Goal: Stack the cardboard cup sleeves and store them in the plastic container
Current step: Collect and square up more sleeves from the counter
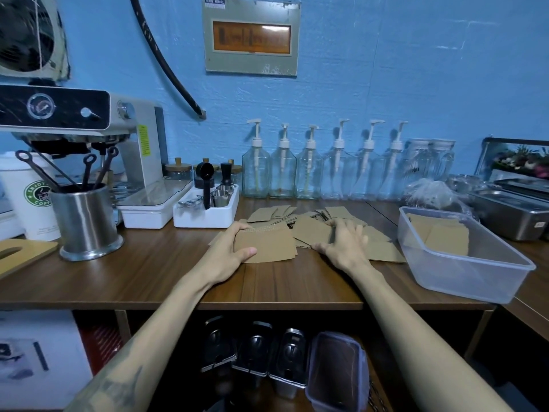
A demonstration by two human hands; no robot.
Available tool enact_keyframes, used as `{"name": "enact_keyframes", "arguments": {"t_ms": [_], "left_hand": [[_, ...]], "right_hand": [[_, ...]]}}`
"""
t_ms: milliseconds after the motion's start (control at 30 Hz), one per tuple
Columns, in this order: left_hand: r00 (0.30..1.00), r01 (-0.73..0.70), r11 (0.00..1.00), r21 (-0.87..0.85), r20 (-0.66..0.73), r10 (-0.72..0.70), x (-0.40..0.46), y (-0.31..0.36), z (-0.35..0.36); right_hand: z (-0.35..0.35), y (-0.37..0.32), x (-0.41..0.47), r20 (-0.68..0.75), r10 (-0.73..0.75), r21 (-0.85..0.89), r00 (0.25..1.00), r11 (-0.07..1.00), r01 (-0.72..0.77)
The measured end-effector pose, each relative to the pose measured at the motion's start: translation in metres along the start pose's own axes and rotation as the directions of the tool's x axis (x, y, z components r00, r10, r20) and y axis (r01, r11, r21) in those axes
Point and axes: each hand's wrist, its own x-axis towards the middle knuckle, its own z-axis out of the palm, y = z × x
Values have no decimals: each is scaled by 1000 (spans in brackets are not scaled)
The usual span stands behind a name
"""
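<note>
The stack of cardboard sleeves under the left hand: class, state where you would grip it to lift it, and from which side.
Pinch the stack of sleeves across its short ends, from above: it lies flat, thin and loose, so squeezing both ends keeps it aligned. The left hand already grips its left end.

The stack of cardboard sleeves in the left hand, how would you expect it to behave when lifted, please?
The stack of sleeves looks thin and flat, so probably light and slightly bendy. The left hand grips only one end, so loose sleeves may fan out or slide apart. Corrugated edges probably give some grip.
</note>
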Motion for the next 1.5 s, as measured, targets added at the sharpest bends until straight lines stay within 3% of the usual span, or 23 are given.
{"name": "enact_keyframes", "arguments": {"t_ms": [167,267,367,667,900,933,1000,1067,1167,1200,1367,1500], "left_hand": [[1000,20,1000,-2,20,-20,0,0,-1],[999,31,1000,6,13,-31,-1,1,-1],[999,32,999,9,0,-32,-2,3,-1],[999,51,999,6,-3,-51,-3,4,-2],[997,70,997,11,29,-70,-4,4,-2],[997,67,998,6,34,-67,-4,3,-2],[998,44,999,-9,39,-44,-5,4,-3],[999,27,999,-26,47,-25,-6,7,-2],[997,34,999,-15,68,-33,-7,10,-1],[997,37,999,-18,72,-35,-7,9,-2],[996,33,998,-47,87,-29,-9,16,-2],[994,47,998,-49,100,-42,-10,22,-2]], "right_hand": [[-9,4,-11,-21,46,435,999,900,-33],[-17,5,-19,-96,66,491,993,871,-10],[-25,10,-23,-78,61,535,995,845,-10],[-63,3,-39,176,-137,296,975,952,80],[-42,-38,-33,156,-293,95,943,955,281],[-42,-44,-34,141,-318,149,938,943,298],[-45,-51,-35,109,-324,431,940,867,249],[-49,-53,-34,27,-264,692,964,701,173],[-45,-42,-32,-71,-148,857,986,497,137],[-41,-38,-33,-68,-128,859,989,498,124],[-13,-23,-41,39,-79,688,996,725,31],[-2,-24,-44,99,-130,334,987,938,90]]}}
